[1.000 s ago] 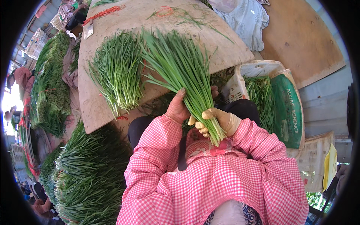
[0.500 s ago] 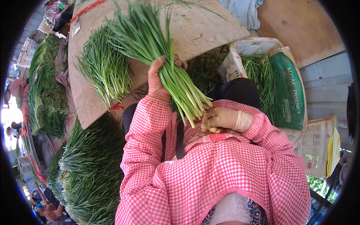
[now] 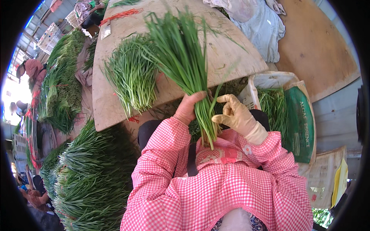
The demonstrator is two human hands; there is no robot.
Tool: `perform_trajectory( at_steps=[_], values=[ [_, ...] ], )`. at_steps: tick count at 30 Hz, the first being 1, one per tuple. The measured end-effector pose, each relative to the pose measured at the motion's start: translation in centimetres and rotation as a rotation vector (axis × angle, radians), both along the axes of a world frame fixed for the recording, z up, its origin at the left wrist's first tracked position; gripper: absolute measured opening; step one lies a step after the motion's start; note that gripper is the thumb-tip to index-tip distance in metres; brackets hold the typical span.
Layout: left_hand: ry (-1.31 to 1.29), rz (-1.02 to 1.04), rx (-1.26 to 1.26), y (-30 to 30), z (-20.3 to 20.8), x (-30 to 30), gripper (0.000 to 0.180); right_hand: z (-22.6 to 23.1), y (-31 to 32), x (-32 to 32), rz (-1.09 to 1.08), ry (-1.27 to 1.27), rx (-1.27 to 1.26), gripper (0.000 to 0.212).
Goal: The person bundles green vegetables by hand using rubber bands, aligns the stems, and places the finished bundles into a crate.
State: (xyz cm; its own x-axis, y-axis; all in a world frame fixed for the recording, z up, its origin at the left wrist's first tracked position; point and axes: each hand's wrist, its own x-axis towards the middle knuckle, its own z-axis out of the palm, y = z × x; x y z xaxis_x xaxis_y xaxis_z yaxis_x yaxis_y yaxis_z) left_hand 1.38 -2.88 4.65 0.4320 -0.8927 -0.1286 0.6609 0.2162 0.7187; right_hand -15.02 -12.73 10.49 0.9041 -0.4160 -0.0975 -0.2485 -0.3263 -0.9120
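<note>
A broad, pale wooden board (image 3: 106, 109) with a bent-looking edge serves as the landmark. Left of its near edge stands a tall heap of dark green, strap-like leaves (image 3: 92, 173); right of that edge sits a white plastic crate (image 3: 249, 96) containing further greens. A long bundle of flat green leaves with pale stalks (image 3: 181, 54) is held upright, tips over the board, stalk ends just short of its near edge. A shorter green bunch with pale stalks (image 3: 133, 75) lies on the board, left of that bundle. The bare left hand (image 3: 189, 109) is wrapped firmly around the bundle; the cream-gloved right hand (image 3: 237, 117) has thumb and forefinger parted beside a single bent green leaf (image 3: 217, 94), contact being indeterminate. Thin red strands (image 3: 121, 16) lie toward the board's far side. Progress, as judged here: one bunch is laid out; the bundle remains in hand, a leaf straying, no tie visible around it.
</note>
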Motion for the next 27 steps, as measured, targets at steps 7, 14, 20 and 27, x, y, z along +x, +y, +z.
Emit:
perform_trajectory(
  at_steps=[7,14,20,27],
  values=[
    [-0.242,-0.088,-0.039,0.0,-0.9,-0.6,0.040,-2.2,-2.6,4.1,0.154,0.075,0.130,0.078],
    [-0.170,-0.158,-0.092,1.7,3.2,-0.6,0.055,0.1,-4.2,6.8,0.359,-0.023,0.538,0.063],
    [-0.423,-0.176,0.000,5.0,8.4,4.8,0.052,5.3,-2.2,11.9,0.261,0.049,0.360,0.059],
    [-0.351,-0.188,0.091,9.0,12.5,14.5,0.043,6.6,1.4,23.0,0.221,-0.017,0.342,0.046]
  ],
)
